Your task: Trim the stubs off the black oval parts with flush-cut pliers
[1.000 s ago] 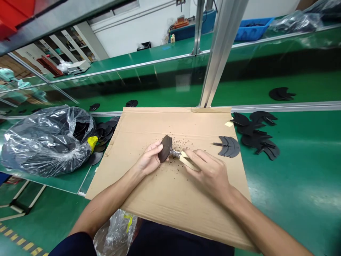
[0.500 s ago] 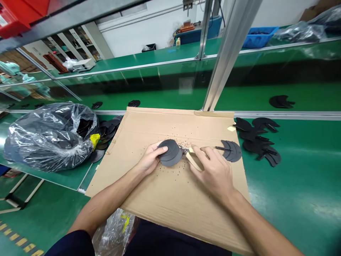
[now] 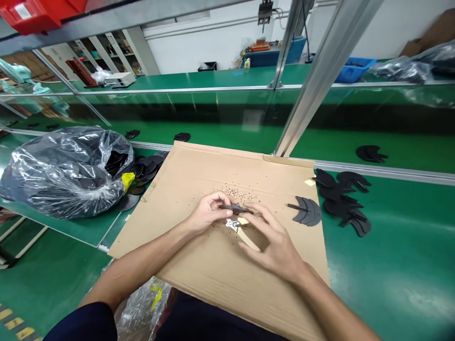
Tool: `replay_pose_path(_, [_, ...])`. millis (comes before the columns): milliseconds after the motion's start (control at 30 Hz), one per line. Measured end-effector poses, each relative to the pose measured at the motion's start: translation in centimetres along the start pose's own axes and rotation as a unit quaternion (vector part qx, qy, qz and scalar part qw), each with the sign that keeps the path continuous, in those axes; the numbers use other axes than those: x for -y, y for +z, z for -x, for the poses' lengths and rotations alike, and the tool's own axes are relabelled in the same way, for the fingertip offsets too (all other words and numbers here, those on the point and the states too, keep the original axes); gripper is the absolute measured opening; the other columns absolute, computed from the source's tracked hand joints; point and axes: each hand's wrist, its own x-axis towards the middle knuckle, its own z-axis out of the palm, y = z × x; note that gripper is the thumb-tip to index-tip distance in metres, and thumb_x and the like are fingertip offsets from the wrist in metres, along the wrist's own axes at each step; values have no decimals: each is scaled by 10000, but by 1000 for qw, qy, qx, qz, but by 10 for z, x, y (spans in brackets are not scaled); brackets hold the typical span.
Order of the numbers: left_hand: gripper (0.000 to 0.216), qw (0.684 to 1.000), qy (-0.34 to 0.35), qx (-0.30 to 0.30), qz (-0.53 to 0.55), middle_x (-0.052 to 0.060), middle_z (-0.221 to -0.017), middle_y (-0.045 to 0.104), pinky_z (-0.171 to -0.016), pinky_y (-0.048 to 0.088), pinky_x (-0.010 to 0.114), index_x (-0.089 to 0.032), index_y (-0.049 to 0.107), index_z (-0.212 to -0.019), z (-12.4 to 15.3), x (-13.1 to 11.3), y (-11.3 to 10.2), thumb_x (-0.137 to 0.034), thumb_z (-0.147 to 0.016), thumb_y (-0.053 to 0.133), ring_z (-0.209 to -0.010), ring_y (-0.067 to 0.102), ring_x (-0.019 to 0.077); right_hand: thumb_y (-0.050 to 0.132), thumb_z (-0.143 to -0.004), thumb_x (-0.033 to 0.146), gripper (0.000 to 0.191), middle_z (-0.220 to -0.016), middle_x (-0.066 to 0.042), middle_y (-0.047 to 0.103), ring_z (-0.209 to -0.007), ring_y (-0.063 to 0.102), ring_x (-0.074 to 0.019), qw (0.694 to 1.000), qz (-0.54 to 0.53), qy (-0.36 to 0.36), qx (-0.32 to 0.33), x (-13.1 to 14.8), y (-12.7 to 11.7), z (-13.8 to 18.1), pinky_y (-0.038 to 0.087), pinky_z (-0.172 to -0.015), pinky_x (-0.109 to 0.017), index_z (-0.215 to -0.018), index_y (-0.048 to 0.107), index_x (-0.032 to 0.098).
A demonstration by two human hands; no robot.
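Note:
My left hand (image 3: 206,215) pinches a small stack of thin black plastic discs (image 3: 234,208), turned nearly edge-on above the cardboard sheet (image 3: 199,265). Cream-handled nippers (image 3: 245,237) sit in my right hand (image 3: 279,241), between thumb and fingers, their metal head pointing left just below the discs. Fingertips of that hand reach the right end of the discs; whether they press on them is hard to see. Tiny black bits (image 3: 241,194) lie scattered on the cardboard. To the right, a fanned group of black disc pieces (image 3: 308,211) rests near the cardboard's edge.
More black pieces (image 3: 343,199) lie on the green bench right of the cardboard. A clear plastic bag of black discs (image 3: 67,175) stands at left, beside loose discs (image 3: 147,168). An aluminium post (image 3: 320,85) rises behind the cardboard. A blue bin (image 3: 355,69) sits farther back.
The discs have turned from face-up to nearly edge-on. The nippers' head has come away from their edge and dropped lower, and my right fingers have moved left to the discs.

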Motion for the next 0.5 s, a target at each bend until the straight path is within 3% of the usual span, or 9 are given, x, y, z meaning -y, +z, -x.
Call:
replay_pose_path(133, [282, 998, 3, 59, 4, 58, -983, 721, -865, 499, 275, -163, 692, -833, 2, -5, -2, -229, -678, 917, -948, 675, 171, 624, -928, 248, 414, -1282, -155, 685, -1061, 678, -268, 991, 115, -64, 17, -1, 4, 3, 578, -863, -410, -1338, 590, 204])
replay_pose_path(267, [413, 996, -24, 81, 33, 92, -1058, 740, -928, 508, 313, -174, 724, -1021, 1, -10, -7, -349, -700, 918, -995, 688, 204, 596, -949, 235, 330, -1252, -160, 710, -962, 671, -249, 976, 195, -94, -6, -1, 0, 3, 553, -801, -373, -1270, 617, 165])
replay_pose_path(400, [437, 998, 4, 55, -12, 105, -1026, 759, -946, 512, 315, -156, 774, -974, -5, -12, -13, -558, -802, 792, -994, 693, 218, 584, -953, 221, 296, -1233, -156, 724, -964, 661, -250, 968, 227, -110, -16, -3, -1, 3, 539, -793, -372, -1240, 631, 163])
replay_pose_path(500, [363, 993, -6, 54, -102, 91, -1006, 779, -918, 523, 299, -168, 799, -929, -9, -17, -19, -501, -786, 823, -964, 704, 211, 612, -921, 197, 317, -1257, -161, 719, -961, 660, -253, 965, 233, -119, 1, -5, 0, 6, 543, -790, -377, -1235, 641, 161])
